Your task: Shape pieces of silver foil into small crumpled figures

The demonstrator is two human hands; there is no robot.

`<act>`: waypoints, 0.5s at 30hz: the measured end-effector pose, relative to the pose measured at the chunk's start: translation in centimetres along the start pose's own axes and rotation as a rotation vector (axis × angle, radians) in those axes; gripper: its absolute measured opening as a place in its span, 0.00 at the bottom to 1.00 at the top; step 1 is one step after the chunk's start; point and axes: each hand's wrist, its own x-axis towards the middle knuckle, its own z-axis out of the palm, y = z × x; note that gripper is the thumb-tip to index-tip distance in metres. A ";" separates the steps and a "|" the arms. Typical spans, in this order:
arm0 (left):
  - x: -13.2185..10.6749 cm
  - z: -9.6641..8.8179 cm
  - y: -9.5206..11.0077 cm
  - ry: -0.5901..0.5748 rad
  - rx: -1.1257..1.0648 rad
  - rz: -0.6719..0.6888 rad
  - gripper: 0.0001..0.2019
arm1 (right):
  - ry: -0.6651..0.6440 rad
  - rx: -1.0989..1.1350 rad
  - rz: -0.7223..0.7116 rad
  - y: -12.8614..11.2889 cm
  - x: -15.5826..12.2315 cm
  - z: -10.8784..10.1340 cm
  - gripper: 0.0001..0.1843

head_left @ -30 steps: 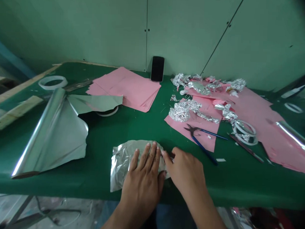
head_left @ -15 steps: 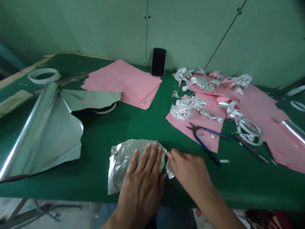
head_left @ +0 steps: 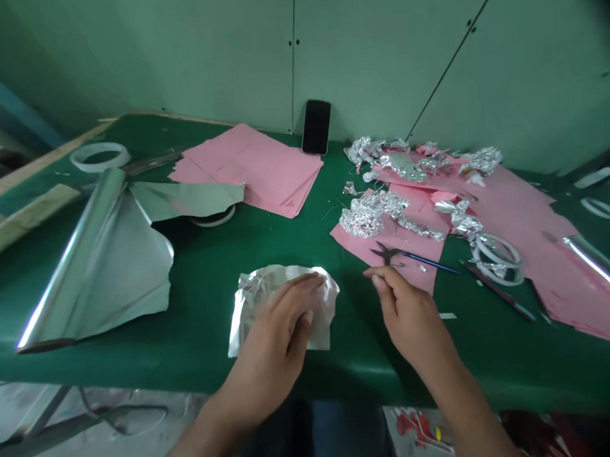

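Note:
A crinkled sheet of aluminium foil lies on the green table in front of me. Over its middle rests my left hand, palm down. Its fingers are together and slightly bent on the foil, with the thumb apart, and it grips nothing. To the right, away from the sheet, my right hand is closed in a pinch of thumb and forefinger. Whatever may be between those fingertips is too small or hidden to name. Just beyond it, blue-handled pliers lie on pink paper, partly covered by this hand.
A foil roll with a loose torn sheet lies left. White tape rolls sit on both sides. A phone leans on the wall behind a stack of pink sheets. Crumpled foil covers paper at the right.
My right hand has moved right, off the foil's edge; the loose strip there no longer shows. My left hand has lifted from lying flat to bent fingers. The foil sits slightly farther from me.

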 end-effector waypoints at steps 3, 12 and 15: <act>0.5 0.9 0.0 -0.058 0.245 0.082 0.25 | -0.048 -0.117 0.064 -1.3 -0.3 0.7 0.18; -0.2 2.3 -0.4 -0.028 0.592 0.127 0.23 | -0.031 -0.439 0.039 -3.9 0.3 4.2 0.12; -0.3 2.1 -0.7 -0.018 0.584 0.142 0.23 | 0.030 -0.348 0.048 -2.8 0.5 4.0 0.14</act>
